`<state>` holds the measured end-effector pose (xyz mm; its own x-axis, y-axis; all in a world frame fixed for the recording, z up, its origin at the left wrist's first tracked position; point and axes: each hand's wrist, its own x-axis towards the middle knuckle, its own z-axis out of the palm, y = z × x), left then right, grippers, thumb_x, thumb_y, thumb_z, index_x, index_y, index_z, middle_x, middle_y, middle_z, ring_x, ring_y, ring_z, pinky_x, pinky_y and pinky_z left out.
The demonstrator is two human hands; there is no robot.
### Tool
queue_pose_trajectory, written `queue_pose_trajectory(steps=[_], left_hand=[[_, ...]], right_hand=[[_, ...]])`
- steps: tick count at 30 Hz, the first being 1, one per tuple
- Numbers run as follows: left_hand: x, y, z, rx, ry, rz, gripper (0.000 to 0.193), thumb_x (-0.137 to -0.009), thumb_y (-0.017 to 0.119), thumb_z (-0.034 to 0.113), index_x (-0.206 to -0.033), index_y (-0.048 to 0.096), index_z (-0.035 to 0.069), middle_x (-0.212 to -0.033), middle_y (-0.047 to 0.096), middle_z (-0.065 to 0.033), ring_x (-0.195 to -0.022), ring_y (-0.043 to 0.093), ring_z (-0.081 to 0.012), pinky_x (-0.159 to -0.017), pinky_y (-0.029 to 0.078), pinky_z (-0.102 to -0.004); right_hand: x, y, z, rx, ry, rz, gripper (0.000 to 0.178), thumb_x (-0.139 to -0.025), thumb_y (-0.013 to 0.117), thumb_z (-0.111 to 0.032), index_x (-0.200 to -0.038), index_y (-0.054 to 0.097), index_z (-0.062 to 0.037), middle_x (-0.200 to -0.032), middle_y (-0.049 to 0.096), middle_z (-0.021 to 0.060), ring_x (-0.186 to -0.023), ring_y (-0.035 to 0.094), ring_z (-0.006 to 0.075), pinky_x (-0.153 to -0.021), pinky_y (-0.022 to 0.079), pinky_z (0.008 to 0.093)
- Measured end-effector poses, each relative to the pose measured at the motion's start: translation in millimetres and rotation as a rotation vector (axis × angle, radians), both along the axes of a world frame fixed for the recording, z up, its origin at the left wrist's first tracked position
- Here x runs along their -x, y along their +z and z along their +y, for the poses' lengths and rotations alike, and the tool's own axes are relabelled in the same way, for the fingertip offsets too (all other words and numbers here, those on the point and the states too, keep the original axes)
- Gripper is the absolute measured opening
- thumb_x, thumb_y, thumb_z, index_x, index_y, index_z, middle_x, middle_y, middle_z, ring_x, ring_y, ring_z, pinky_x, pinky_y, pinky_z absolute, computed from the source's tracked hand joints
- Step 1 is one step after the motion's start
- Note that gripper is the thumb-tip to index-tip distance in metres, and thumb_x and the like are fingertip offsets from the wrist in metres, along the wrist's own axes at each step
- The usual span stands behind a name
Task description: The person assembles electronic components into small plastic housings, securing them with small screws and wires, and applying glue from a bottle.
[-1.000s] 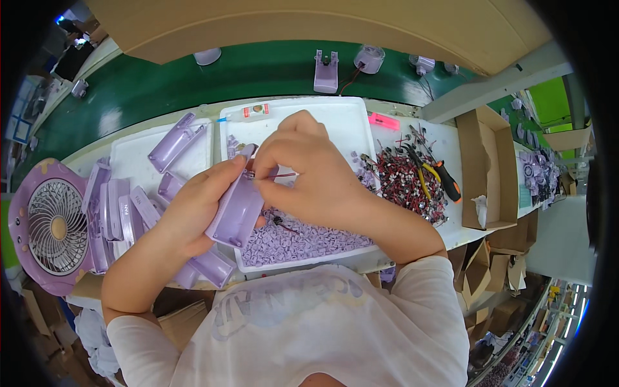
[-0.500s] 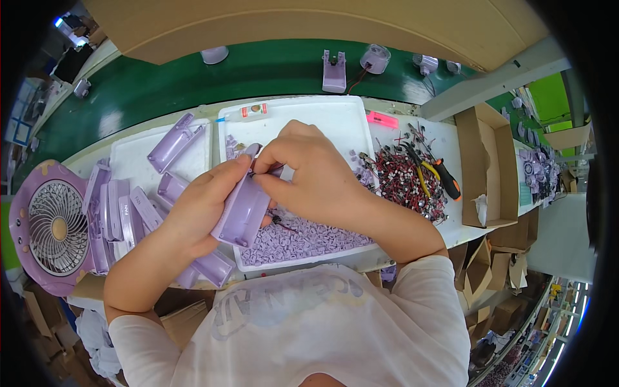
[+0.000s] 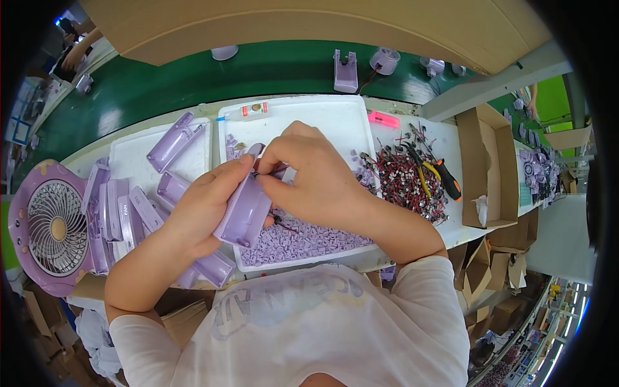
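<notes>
My left hand (image 3: 203, 206) is closed around a long lavender plastic housing (image 3: 245, 213), tilted with its hollow side up. At the housing's upper end, my right hand (image 3: 316, 171) pinches with thumb and forefinger. A bit of dark wire shows by these fingertips, but what they grip is mostly hidden. Below the hands lies a white foam tray (image 3: 322, 113) with many small lavender plastic pieces (image 3: 309, 244) in it. To the right is a heap of red and black wired parts (image 3: 403, 180).
Yellow-handled pliers (image 3: 422, 174) and an orange-black screwdriver (image 3: 448, 180) lie on the heap. More lavender housings (image 3: 174, 143) and a round fan (image 3: 58, 229) stand left. Behind run a green conveyor (image 3: 277, 71) and an overhanging cardboard box (image 3: 322, 32). A glue bottle (image 3: 248, 112) rests on the tray.
Parts on the green conveyor have shifted right. Another person's arm has appeared at the far upper left, and another at the right. My hands and the housing have barely moved.
</notes>
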<state>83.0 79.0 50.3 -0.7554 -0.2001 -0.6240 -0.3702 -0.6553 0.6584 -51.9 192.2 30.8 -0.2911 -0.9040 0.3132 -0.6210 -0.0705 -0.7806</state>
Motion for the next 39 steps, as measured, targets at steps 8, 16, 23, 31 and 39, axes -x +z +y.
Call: queue_pose_trajectory(steps=[8, 16, 23, 31, 39], left_hand=[[-2.0, -2.9, 1.5, 0.005, -0.017, 0.044, 0.039, -0.094, 0.047, 0.037, -0.111, 0.052, 0.001, -0.093, 0.061, -0.0095, -0.073, 0.064, -0.0166, -0.062, 0.056, -0.0293], [2.0, -1.4, 4.5, -0.02, 0.012, 0.008, 0.04, -0.095, 0.046, 0.037, -0.111, 0.052, 0.0, -0.092, 0.061, -0.0106, -0.071, 0.064, -0.0173, -0.061, 0.056, -0.0296], [1.2, 1.0, 1.6, -0.033, -0.029, 0.038, 0.041, -0.095, 0.046, 0.037, -0.111, 0.052, 0.0, -0.088, 0.062, -0.012, -0.071, 0.064, -0.0186, -0.061, 0.057, -0.0305], [-0.7, 0.3, 1.8, -0.045, -0.029, 0.065, 0.039, -0.095, 0.045, 0.035, -0.116, 0.049, 0.003, -0.094, 0.06, -0.0107, -0.078, 0.063, -0.0178, -0.062, 0.057, -0.0318], [1.2, 2.0, 9.3, 0.044, -0.005, 0.09, 0.041, -0.096, 0.045, 0.035, -0.125, 0.046, 0.007, -0.099, 0.059, -0.006, -0.078, 0.061, -0.0141, -0.061, 0.056, -0.0289]], right_hand=[[-1.4, -0.6, -2.2, -0.004, -0.009, 0.045, 0.01, -0.067, 0.065, -0.003, -0.071, 0.057, -0.0056, -0.072, 0.057, 0.0071, -0.078, 0.051, 0.026, -0.071, 0.04, 0.0367], [-0.5, -2.2, 0.2, 0.063, -0.004, 0.102, 0.011, -0.066, 0.065, -0.002, -0.07, 0.056, -0.006, -0.07, 0.056, 0.0063, -0.076, 0.051, 0.0259, -0.07, 0.039, 0.0367], [1.9, 4.7, 2.6, 0.012, 0.012, -0.03, 0.01, -0.067, 0.067, -0.003, -0.071, 0.058, -0.0045, -0.073, 0.056, 0.0082, -0.077, 0.052, 0.0258, -0.068, 0.042, 0.0354], [2.4, 4.3, 3.3, 0.004, 0.032, -0.077, 0.01, -0.067, 0.067, -0.003, -0.072, 0.058, -0.0039, -0.075, 0.054, 0.0094, -0.078, 0.053, 0.0255, -0.068, 0.043, 0.0346], [1.9, 5.9, 1.3, 0.019, 0.037, 0.019, 0.01, -0.066, 0.065, -0.001, -0.071, 0.056, -0.0038, -0.074, 0.055, 0.0086, -0.079, 0.051, 0.0261, -0.068, 0.042, 0.0358]])
